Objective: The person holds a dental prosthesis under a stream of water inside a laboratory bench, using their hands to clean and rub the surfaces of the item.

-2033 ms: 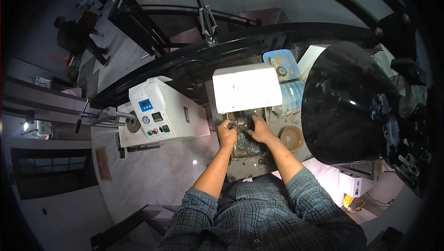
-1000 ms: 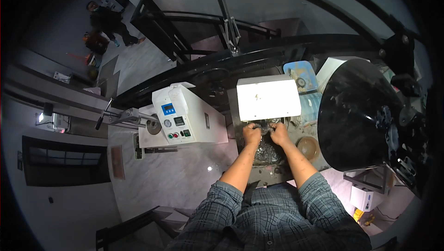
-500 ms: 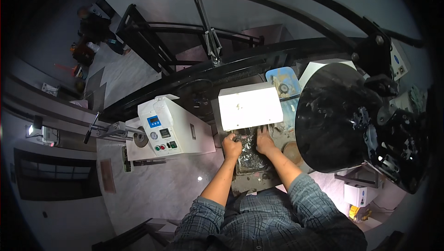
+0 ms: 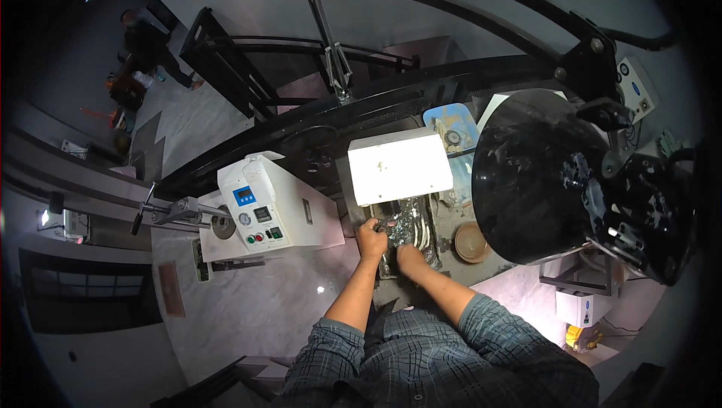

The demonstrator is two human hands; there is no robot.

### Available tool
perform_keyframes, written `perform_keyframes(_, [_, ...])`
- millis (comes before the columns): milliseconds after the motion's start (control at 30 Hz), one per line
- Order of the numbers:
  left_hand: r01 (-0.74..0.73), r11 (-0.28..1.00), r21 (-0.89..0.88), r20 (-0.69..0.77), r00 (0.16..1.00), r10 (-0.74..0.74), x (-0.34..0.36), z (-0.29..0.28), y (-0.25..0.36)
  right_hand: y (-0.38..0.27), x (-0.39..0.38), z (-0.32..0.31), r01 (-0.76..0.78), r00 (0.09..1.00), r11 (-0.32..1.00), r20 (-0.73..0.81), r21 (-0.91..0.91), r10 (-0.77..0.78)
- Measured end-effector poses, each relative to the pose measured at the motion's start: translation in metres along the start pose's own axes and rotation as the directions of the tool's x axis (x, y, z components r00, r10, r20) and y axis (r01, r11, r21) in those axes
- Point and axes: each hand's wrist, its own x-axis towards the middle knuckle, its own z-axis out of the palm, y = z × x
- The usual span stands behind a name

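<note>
My left hand is at the left edge of a wet, dark, shiny tray. Its fingers are closed around something small and dark, too unclear to name. Toward the near end of the tray, my right hand reaches down with its knuckles rounded; its fingertips are hidden, so I cannot tell what they touch. Just beyond both hands, a bright white box-shaped cover overhangs the far part of the tray.
A white control box with buttons and a gauge stands left. On the right are a round brown dish, a blue tray and a large black lamp shade close to my right arm. A person is in the far left background.
My right hand has moved from beside the white cover back toward me and slightly left, uncovering the tray's right side. My left hand stays at the tray's left edge. The background person has shifted posture.
</note>
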Motion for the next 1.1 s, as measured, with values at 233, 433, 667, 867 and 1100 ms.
perform_keyframes(233, [-0.047, 0.997, 0.057, 0.069, 0.997, 0.043, 0.002, 0.002, -0.021, -0.004, -0.009, -0.070, 0.441, 0.873, 0.756, -0.428, 0.484, -0.236])
perform_keyframes(433, [0.080, 0.982, -0.170, 0.080, 0.994, -0.067, 0.019, 0.028, -0.033, 0.026, 0.031, -0.057, 0.312, 0.869, 0.908, -0.469, 0.280, -0.154])
perform_keyframes(667, [0.135, 0.987, -0.091, -0.086, 0.986, -0.142, 0.035, 0.036, -0.017, 0.004, 0.039, -0.075, 0.263, 0.881, 0.900, -0.467, 0.349, -0.076])
perform_keyframes(867, [-0.060, 0.992, -0.111, -0.075, 0.996, 0.052, 0.018, 0.020, 0.001, 0.004, 0.029, -0.080, 0.238, 0.902, 0.934, -0.418, 0.268, -0.109])
perform_keyframes(1100, [-0.086, 0.994, -0.064, -0.076, 0.994, 0.081, 0.018, 0.017, 0.004, 0.003, 0.033, -0.071, 0.239, 0.894, 0.906, -0.443, 0.349, -0.065])
